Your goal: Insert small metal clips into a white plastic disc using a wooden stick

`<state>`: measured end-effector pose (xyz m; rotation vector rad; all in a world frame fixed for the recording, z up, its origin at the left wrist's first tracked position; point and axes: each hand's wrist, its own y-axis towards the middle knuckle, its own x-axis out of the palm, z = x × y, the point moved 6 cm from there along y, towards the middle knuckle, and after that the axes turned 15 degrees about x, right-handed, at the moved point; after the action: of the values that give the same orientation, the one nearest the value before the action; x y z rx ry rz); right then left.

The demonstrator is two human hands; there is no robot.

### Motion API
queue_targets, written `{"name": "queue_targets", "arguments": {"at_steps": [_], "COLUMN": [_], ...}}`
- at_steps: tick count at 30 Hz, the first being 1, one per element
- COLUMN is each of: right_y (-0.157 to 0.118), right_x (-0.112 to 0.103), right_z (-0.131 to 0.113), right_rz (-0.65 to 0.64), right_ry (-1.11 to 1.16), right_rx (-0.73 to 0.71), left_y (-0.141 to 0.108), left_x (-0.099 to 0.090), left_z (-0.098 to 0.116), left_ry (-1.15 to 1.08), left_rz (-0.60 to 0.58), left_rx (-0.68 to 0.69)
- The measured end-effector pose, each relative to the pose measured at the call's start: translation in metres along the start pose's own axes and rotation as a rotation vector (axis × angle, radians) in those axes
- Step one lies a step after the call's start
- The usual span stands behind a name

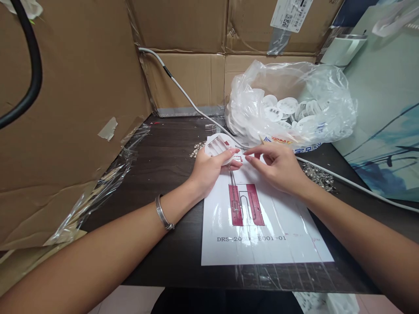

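My left hand (209, 168) is closed around a round white plastic part (214, 147) with a rectangular slotted recess in its face. The part is tilted, and its lower right rim is hidden by the thumb and fingers. Just to the right is my right hand (278, 165), its thumb and fingertips brought close together near the part. Anything between those fingertips is too small to make out. Beneath both hands lies a white printed sheet (222, 253) with a red and grey drawing, held down under clear tape. Small shiny metal pieces (197, 149) lie behind my left hand.
A clear plastic bag (245, 117) full of round white parts (288, 106) stands at the back right. More metal pieces (319, 176) are heaped beside my right forearm. A grey cable (193, 104) crosses the dark table (157, 174). Cardboard walls (183, 26) enclose the back and left.
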<state>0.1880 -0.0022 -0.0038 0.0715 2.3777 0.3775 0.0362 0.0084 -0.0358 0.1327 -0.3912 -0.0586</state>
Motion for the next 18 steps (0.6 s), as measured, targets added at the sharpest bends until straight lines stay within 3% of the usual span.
{"name": "queue_targets", "arguments": {"at_steps": [3, 6, 18], "right_y": [0.001, 0.002, 0.006], "right_x": [0.011, 0.018, 0.020], "right_z": [0.004, 0.008, 0.014], "right_rz": [-0.149, -0.204, -0.245], "right_ry": [-0.095, -0.120, -0.115], "right_rx": [0.001, 0.009, 0.089], "left_y": [0.000, 0.000, 0.007], "left_x": [0.001, 0.002, 0.001], "left_z": [0.002, 0.003, -0.001], "left_ry": [-0.022, -0.054, -0.090], "left_rz": [0.004, -0.001, -0.034], "left_rx": [0.001, -0.002, -0.034]}}
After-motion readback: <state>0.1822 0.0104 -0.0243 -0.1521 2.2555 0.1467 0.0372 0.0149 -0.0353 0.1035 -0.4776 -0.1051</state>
